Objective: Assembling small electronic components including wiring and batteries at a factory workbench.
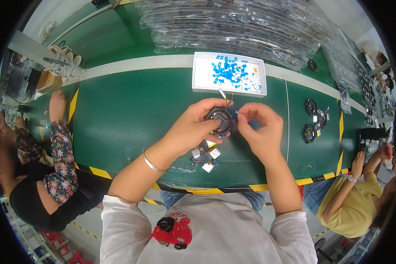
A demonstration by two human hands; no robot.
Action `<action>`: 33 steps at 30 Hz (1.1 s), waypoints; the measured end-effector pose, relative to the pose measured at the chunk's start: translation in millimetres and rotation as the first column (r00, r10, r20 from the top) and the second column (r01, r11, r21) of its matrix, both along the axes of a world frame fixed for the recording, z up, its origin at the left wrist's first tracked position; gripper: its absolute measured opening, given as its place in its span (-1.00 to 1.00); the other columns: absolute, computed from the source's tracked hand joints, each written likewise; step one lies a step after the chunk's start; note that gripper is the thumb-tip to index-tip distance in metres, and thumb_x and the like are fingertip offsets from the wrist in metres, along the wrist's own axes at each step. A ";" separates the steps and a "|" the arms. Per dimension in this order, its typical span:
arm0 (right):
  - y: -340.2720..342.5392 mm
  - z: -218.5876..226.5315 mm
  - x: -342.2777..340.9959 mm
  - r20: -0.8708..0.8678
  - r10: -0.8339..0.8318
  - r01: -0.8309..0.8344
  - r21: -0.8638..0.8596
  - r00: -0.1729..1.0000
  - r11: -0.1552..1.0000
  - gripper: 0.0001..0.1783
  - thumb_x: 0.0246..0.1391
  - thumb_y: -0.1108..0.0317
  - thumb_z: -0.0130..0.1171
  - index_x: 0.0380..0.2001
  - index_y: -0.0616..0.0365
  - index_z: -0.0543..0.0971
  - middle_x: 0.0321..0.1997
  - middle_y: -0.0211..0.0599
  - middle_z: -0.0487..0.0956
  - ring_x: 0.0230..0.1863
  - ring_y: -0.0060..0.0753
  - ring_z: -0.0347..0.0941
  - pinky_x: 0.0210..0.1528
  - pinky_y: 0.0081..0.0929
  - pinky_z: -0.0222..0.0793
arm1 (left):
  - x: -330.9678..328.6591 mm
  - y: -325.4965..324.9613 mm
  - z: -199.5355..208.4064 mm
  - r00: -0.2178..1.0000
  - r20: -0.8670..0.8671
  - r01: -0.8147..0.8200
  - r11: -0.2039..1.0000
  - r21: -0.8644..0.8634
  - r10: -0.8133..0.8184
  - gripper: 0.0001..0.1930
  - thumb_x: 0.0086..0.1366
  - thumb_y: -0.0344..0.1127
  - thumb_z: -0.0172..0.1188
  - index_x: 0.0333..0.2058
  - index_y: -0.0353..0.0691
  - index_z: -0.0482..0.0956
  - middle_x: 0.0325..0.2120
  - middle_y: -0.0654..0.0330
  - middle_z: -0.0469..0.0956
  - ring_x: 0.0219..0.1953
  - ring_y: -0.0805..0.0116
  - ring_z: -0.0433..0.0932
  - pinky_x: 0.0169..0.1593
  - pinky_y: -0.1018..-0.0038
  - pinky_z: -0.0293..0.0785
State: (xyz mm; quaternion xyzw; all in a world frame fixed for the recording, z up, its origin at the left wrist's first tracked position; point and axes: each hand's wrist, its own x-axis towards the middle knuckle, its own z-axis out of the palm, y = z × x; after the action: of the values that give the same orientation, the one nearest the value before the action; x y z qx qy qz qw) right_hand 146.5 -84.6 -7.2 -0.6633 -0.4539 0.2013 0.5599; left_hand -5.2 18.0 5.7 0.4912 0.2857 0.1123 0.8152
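My left hand (pixel 196 125) grips a round black plastic housing (pixel 219 121) above the green table, its thumb laid across the face. Thin wires and a small silver-and-yellow part (pixel 223 93) stick out from the top of the housing. Just right of it, my right hand (pixel 262 127) pinches a small bluish piece (pixel 236 111) between thumb and forefinger; its exact kind is too small to make out. Under my left hand, on the table, lies a cluster of small electronic parts (pixel 206 155) with silver and white-labelled blocks.
A white box (pixel 198 83) with blue and white scraps stands beyond my hands. Stacked clear plastic trays (pixel 233 26) fill the back. More black housings (pixel 310 132) lie at the right. Co-workers sit on either side: a floral sleeve (pixel 61 163) left, a yellow shirt (pixel 350 207) right.
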 end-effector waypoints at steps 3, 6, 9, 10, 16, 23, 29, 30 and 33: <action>-0.6 5.5 -7.1 0.154 0.069 -0.077 0.046 0.986 0.996 -0.83 -0.24 0.61 0.26 -0.46 0.24 0.56 -0.42 -0.27 0.55 -0.39 -0.46 0.50 -0.29 -0.58 0.43 | -1.2 -4.5 -9.0 1.000 0.026 0.009 0.998 0.056 -0.011 -0.60 0.26 -0.52 -0.04 0.09 -0.28 0.31 -0.11 0.15 0.48 -0.18 0.38 0.56 -0.18 0.46 0.61; 2.2 5.0 -10.8 0.402 0.016 -0.078 0.141 0.916 0.987 -0.81 -0.28 0.62 0.26 -0.48 0.21 0.55 -0.43 -0.25 0.52 -0.39 -0.33 0.50 -0.31 -0.51 0.42 | 0.6 -10.5 -9.5 0.995 0.101 -0.020 0.996 0.084 0.012 -0.60 0.27 -0.53 -0.08 0.11 -0.30 0.30 -0.07 0.14 0.45 -0.10 0.39 0.52 -0.11 0.47 0.59; 2.9 4.0 -10.9 0.477 -0.063 -0.039 0.200 0.876 0.979 -0.80 -0.31 0.62 0.26 -0.49 0.18 0.56 -0.44 -0.24 0.52 -0.38 -0.24 0.48 -0.32 -0.46 0.41 | 1.1 -15.1 -5.7 0.986 0.162 -0.043 0.997 0.064 0.032 -0.60 0.28 -0.55 -0.09 0.11 -0.32 0.30 -0.06 0.13 0.44 -0.06 0.40 0.49 -0.06 0.47 0.56; 2.2 4.7 -10.7 0.481 -0.066 -0.036 0.200 0.874 0.979 -0.80 -0.31 0.62 0.26 -0.49 0.18 0.56 -0.44 -0.24 0.52 -0.38 -0.24 0.48 -0.32 -0.46 0.41 | 1.5 -16.1 -5.1 0.985 0.166 -0.043 0.999 0.032 0.037 -0.61 0.28 -0.55 -0.10 0.10 -0.34 0.31 -0.06 0.12 0.44 -0.05 0.40 0.49 -0.04 0.46 0.55; 5.6 3.0 -9.5 0.483 -0.079 -0.035 0.223 0.872 0.974 -0.79 -0.32 0.62 0.26 -0.49 0.17 0.56 -0.44 -0.24 0.52 -0.37 -0.24 0.49 -0.32 -0.45 0.42 | 0.0 -14.8 -8.2 0.969 0.244 -0.053 0.997 0.048 0.040 -0.60 0.29 -0.57 -0.11 0.12 -0.37 0.30 -0.04 0.11 0.44 -0.04 0.37 0.48 0.04 0.42 0.50; 5.5 0.9 -10.8 0.499 -0.074 -0.060 0.246 0.864 0.967 -0.80 -0.28 0.65 0.27 -0.47 0.20 0.58 -0.41 -0.21 0.53 -0.36 -0.22 0.49 -0.32 -0.45 0.41 | -0.1 -16.7 -9.4 0.965 0.257 -0.061 0.997 0.053 0.045 -0.60 0.29 -0.56 -0.10 0.12 -0.38 0.29 -0.04 0.09 0.44 -0.03 0.37 0.48 0.04 0.42 0.49; 7.2 -1.8 -8.2 0.456 0.000 -0.127 0.247 0.890 0.961 -0.83 -0.19 0.64 0.21 -0.43 0.23 0.60 -0.39 -0.20 0.54 -0.34 -0.24 0.49 -0.29 -0.45 0.41 | 0.5 -12.2 -10.9 0.964 0.250 -0.092 0.996 -0.009 0.091 -0.64 0.28 -0.57 -0.08 0.06 -0.39 0.36 -0.09 0.09 0.49 -0.13 0.36 0.55 -0.06 0.41 0.56; 7.1 -0.3 -7.4 0.436 0.044 -0.163 0.238 0.899 0.958 -0.84 -0.16 0.63 0.19 -0.41 0.24 0.61 -0.39 -0.19 0.54 -0.34 -0.25 0.49 -0.28 -0.46 0.40 | 1.3 -8.9 -10.4 0.973 0.184 -0.132 0.990 -0.045 0.138 -0.68 0.27 -0.55 -0.06 0.00 -0.39 0.41 -0.16 0.07 0.53 -0.21 0.35 0.57 -0.17 0.45 0.57; 4.4 3.9 -3.4 0.349 0.104 -0.189 0.220 0.932 0.957 -0.88 -0.05 0.59 0.14 -0.38 0.28 0.60 -0.37 -0.18 0.55 -0.32 -0.31 0.48 -0.24 -0.49 0.38 | -1.2 1.1 -12.4 0.975 0.121 -0.171 0.978 -0.120 0.186 -0.77 0.25 -0.51 0.01 -0.12 -0.36 0.48 -0.29 0.06 0.58 -0.36 0.36 0.60 -0.35 0.53 0.56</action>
State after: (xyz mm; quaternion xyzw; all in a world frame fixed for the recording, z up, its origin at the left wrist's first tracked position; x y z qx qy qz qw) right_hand 143.1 -80.2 -3.3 -0.5760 -0.6122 0.0689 0.5373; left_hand -6.4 19.1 -6.7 0.4098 0.2799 0.2017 0.8444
